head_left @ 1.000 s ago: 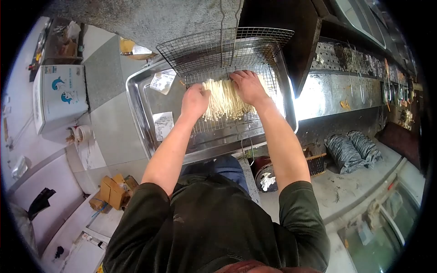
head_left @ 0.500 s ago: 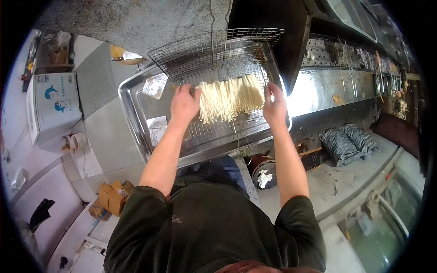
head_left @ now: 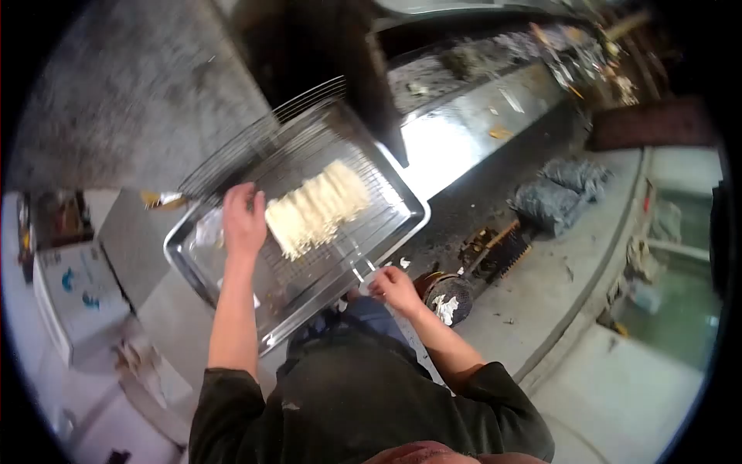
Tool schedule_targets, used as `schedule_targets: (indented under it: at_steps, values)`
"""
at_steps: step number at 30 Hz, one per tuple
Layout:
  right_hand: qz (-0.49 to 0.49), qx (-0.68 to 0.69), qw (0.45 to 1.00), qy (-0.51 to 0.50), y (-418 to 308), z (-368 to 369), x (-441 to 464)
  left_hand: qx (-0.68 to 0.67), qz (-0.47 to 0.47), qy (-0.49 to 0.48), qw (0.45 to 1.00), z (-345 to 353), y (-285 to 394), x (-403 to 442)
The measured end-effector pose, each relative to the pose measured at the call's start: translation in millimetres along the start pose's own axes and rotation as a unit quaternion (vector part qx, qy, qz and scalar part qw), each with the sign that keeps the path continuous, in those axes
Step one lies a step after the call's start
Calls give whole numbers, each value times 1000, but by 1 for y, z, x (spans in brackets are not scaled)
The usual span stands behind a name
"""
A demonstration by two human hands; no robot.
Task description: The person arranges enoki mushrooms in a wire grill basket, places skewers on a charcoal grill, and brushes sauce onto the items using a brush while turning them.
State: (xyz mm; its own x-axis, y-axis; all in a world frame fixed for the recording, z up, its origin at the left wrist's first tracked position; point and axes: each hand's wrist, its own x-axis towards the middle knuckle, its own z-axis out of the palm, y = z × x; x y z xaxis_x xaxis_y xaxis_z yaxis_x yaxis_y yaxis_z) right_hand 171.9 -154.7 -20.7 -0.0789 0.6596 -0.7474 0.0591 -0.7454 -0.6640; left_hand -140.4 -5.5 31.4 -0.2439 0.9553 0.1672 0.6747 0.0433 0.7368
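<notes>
A row of pale enoki mushrooms (head_left: 318, 207) lies on the lower mesh of a wire grill basket (head_left: 297, 158). The basket rests in a metal tray (head_left: 290, 331), its upper mesh raised at the far side. My left hand (head_left: 244, 220) is beside the left end of the mushrooms, fingers bent with thumb and fingers apart; nothing shows in it. Over the tray's near edge, my right hand (head_left: 396, 291) has its fingers closed at the end of the basket's wire handle (head_left: 353, 257). Motion blurs the exact contact.
Papers (head_left: 209, 230) lie in the tray's left part. Dark plastic-wrapped packs (head_left: 549, 205) sit to the right, near a brush (head_left: 495, 251) and a round container with white scraps (head_left: 447, 300). A white box (head_left: 81, 294) stands at left; a bright metal counter (head_left: 464, 127) extends behind.
The view has turned, so the tray appears tilted. My right hand has left the mushrooms' right end and come back to the wire handle. My left hand stays near their left end.
</notes>
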Motion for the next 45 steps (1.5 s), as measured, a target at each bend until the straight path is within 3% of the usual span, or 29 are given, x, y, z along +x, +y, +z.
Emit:
schedule_targets:
  at_steps: [1, 3, 9, 10, 15, 17, 20, 25, 27, 29, 32, 33, 35, 36, 37, 38, 42, 45]
  values:
    - [-1, 3, 1000, -10, 3, 0, 4, 41, 100, 40, 993, -2, 13, 13]
    - [9, 8, 1000, -10, 3, 0, 3, 115, 132, 149, 973, 0, 46, 37]
    - [-7, -28, 1000, 7, -1, 3, -1, 75, -4, 91, 993, 7, 55, 87]
    - [-5, -13, 1000, 6, -6, 6, -6, 142, 39, 142, 979, 8, 60, 87]
    - [-33, -68, 997, 28, -3, 7, 0, 65, 44, 86, 993, 6, 68, 106]
    - [-41, -9, 999, 21, 20, 6, 15, 51, 48, 112, 991, 10, 68, 111]
    - [3, 43, 999, 17, 8, 7, 8, 56, 76, 39, 995, 8, 84, 84]
    - [75, 92, 993, 0, -17, 6, -7, 66, 268, -146, 950, 8, 88, -32]
    - [77, 120, 989, -31, -23, 5, -12, 7, 308, -136, 941, 26, 77, -76]
    - [81, 154, 983, -63, -26, 4, -17, 53, 310, -209, 926, 48, 45, -113]
    - [39, 74, 995, -62, -22, 6, -12, 37, 263, -282, 922, 53, 37, -137]
    - [15, 70, 996, -60, -19, 9, -14, 9, 227, -255, 940, 48, 45, -139]
    - [-26, -66, 997, 10, -13, 14, -7, -30, 129, -190, 973, 33, 61, -148]
    - [-57, -89, 994, 23, -12, 14, -5, -56, 137, -135, 980, 34, 54, -155]
    - [-86, -111, 990, 31, -10, 15, -5, -93, 87, -151, 980, 30, 52, -162]
    - [-122, -114, 985, 45, -20, 17, -14, -149, 41, -158, 975, 31, 42, -171]
    - [-127, 1, 992, -4, -28, 7, -22, -155, 31, -122, 980, 7, 69, -192]
    - [-133, 12, 990, -36, -31, -21, -39, -115, -4, -189, 975, 7, 88, -221]
